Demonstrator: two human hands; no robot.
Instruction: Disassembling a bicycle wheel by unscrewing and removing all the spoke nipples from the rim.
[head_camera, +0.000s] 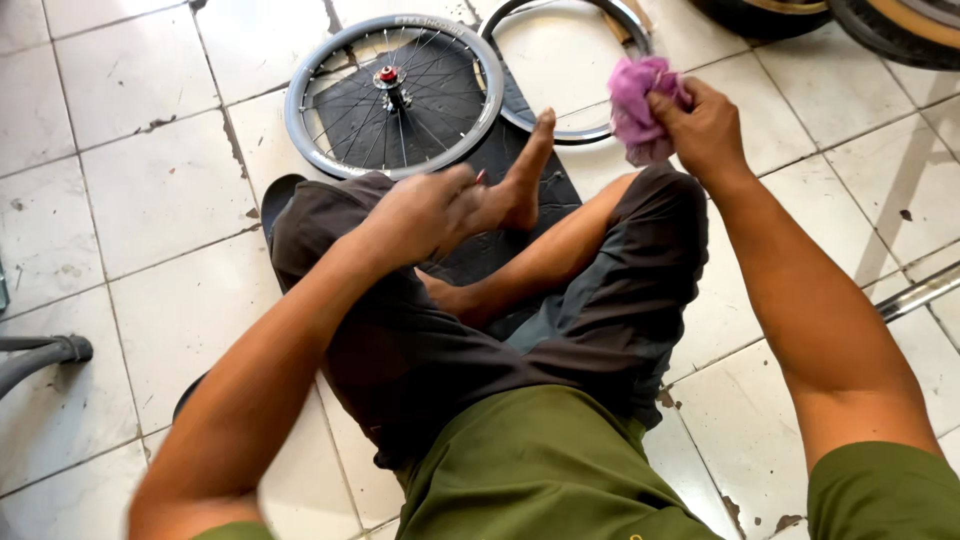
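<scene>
One pink rag (640, 108) is being held bunched in the closed right hand (700, 125) above the knee, near the spoked wheel (393, 95) on the tiled floor (130, 200), while the blurred left hand (425, 210), its grip untellable, is being kept clear.

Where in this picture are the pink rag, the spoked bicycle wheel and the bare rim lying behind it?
pink rag (640, 105), head view, on the bunched cloth above the right hand's fingers.
spoked bicycle wheel (392, 82), head view, on its hub at the centre.
bare rim (590, 132), head view, on its lower metal edge.
</scene>
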